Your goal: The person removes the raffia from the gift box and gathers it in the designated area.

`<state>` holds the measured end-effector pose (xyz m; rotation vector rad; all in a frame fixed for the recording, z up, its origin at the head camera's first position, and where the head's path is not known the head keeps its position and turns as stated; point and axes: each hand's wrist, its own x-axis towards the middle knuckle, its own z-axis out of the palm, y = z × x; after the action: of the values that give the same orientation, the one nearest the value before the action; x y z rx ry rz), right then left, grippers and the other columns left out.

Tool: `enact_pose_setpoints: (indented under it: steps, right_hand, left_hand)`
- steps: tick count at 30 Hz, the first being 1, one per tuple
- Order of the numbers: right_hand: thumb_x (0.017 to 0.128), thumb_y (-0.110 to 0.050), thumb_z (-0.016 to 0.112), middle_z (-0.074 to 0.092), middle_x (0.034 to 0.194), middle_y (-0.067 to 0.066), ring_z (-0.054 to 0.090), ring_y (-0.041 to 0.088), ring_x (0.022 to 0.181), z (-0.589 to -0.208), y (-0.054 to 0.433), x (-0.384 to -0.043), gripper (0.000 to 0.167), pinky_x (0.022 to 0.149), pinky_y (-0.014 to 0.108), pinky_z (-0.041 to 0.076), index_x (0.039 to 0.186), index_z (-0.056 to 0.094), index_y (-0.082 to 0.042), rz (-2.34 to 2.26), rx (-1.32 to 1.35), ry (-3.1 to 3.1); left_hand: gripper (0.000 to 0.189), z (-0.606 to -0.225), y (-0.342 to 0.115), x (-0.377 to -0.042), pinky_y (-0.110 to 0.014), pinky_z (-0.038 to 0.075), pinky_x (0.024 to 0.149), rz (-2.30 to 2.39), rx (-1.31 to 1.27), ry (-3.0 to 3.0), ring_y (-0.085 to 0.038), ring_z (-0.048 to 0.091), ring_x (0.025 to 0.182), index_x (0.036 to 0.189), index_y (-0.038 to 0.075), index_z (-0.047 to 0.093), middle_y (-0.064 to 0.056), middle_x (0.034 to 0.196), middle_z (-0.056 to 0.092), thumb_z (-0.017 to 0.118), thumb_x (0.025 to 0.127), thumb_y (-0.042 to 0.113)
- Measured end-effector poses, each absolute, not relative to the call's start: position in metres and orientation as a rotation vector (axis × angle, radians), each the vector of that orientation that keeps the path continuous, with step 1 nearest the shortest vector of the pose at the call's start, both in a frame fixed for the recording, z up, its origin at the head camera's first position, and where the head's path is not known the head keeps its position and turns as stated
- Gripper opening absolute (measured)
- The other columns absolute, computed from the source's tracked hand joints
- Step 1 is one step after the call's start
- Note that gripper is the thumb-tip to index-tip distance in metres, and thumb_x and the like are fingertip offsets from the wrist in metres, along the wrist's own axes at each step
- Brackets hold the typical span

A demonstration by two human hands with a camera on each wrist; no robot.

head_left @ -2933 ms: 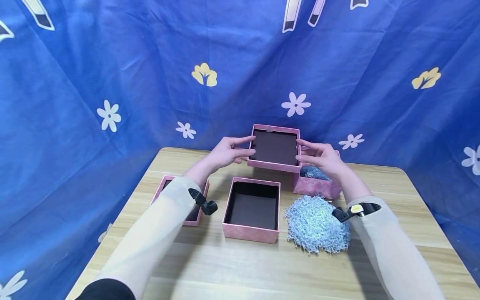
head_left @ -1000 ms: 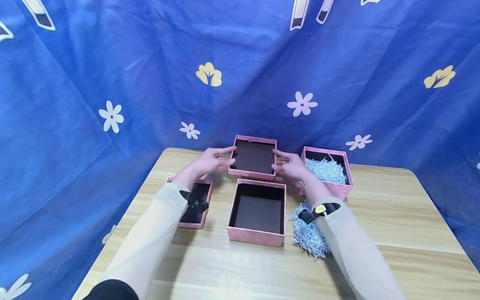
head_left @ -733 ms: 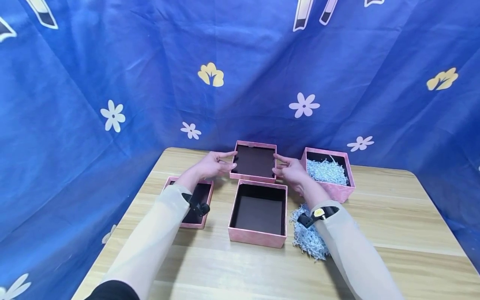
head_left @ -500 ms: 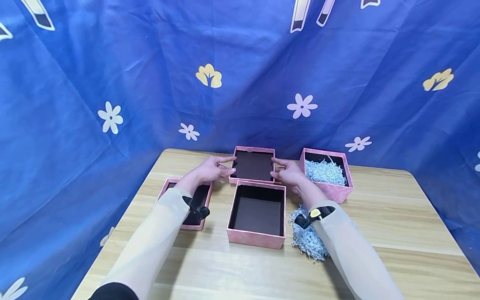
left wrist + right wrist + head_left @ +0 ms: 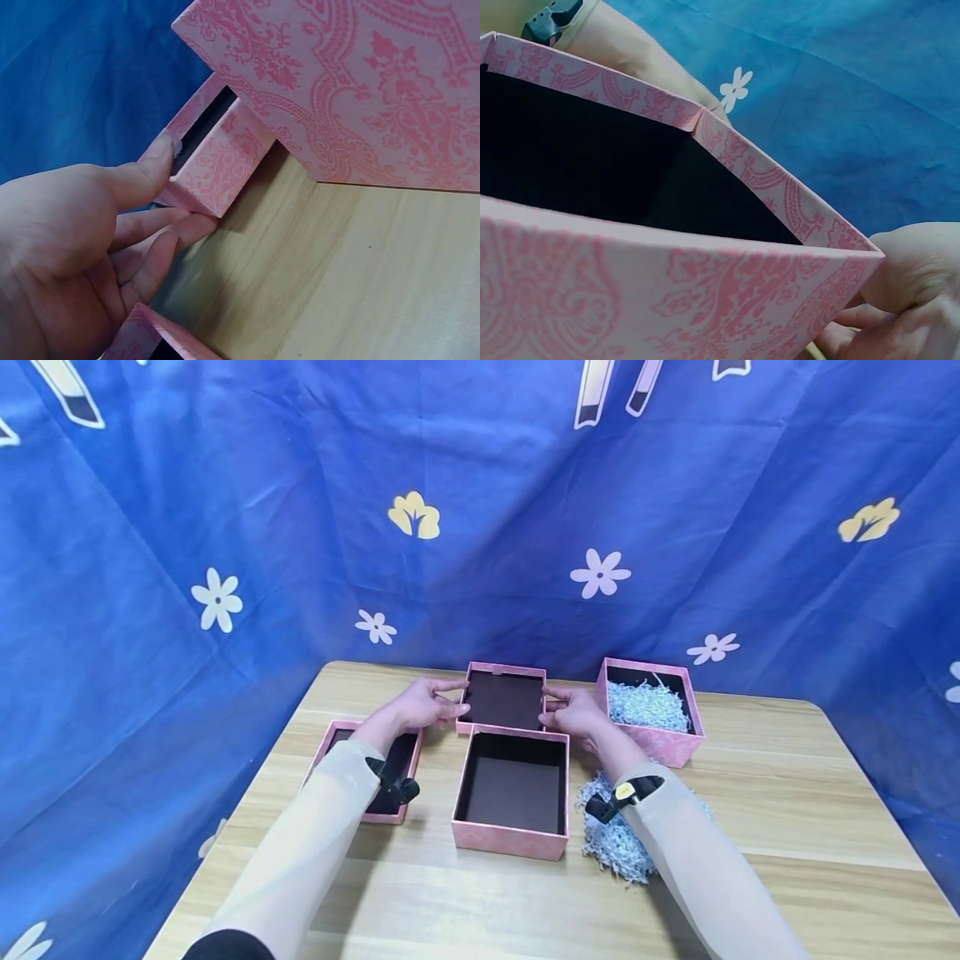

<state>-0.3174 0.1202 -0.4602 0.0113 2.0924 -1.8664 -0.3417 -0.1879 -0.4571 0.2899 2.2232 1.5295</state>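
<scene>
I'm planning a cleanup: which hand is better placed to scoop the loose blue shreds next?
Probably the right hand: the shreds lie under its wrist, while the front box stands between them and the left hand. Both hands hold the back lid, though.

The left hand [image 5: 422, 703] and right hand [image 5: 579, 713] brought the lid [image 5: 502, 700] leftward and down, from before the right box [image 5: 666, 747] to low beyond the middle box's [image 5: 510, 841] far side. More blue shreds [image 5: 647, 706] showed inside the right box; the right sleeve [image 5: 686, 847] covered more of the near pile [image 5: 618, 852].
</scene>
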Motion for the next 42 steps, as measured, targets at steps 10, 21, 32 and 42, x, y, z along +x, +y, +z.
enact_pose_setpoints:
  steps: [10,21,32,42]
  right_hand:
    - [0.095,0.017,0.064,0.058,0.14,0.035,0.066,0.027,0.111,-0.458,0.119,-0.316,0.063,0.097,0.038,0.057,0.155,0.046,0.008,-1.892,0.035,2.107]
    - [0.095,0.012,0.069,0.052,0.15,0.029,0.058,0.035,0.129,-0.449,0.121,-0.312,0.062,0.106,0.048,0.05,0.154,0.05,0.005,-1.916,0.042,2.188]
    - [0.091,0.009,0.074,0.052,0.15,0.03,0.051,0.046,0.139,-0.424,0.126,-0.308,0.061,0.107,0.044,0.05,0.149,0.055,0.007,-1.907,-0.041,2.286]
    - [0.095,0.003,0.075,0.059,0.147,0.025,0.06,0.037,0.132,-0.391,0.145,-0.299,0.053,0.104,0.038,0.053,0.146,0.059,0.003,-1.82,-0.183,2.369]
  left_hand:
    - [0.065,-0.452,-0.187,-0.34,-0.048,0.061,0.088,1.49,0.304,2.292,-0.027,0.076,0.096,0.157,-0.001,0.047,-0.025,0.114,0.074,0.075,0.1,0.008]
    - [0.064,-0.441,-0.188,-0.34,-0.051,0.06,0.089,1.473,0.3,2.326,-0.036,0.077,0.097,0.158,0.0,0.046,-0.026,0.115,0.074,0.074,0.102,0.013]
    - [0.061,-0.421,-0.187,-0.337,-0.054,0.058,0.092,1.406,0.381,2.43,-0.04,0.073,0.109,0.154,-0.001,0.052,-0.027,0.117,0.073,0.076,0.101,0.017]
    - [0.065,-0.394,-0.177,-0.329,-0.051,0.058,0.09,1.33,0.476,2.526,-0.029,0.072,0.11,0.152,0.002,0.056,-0.018,0.128,0.073,0.08,0.098,0.028]
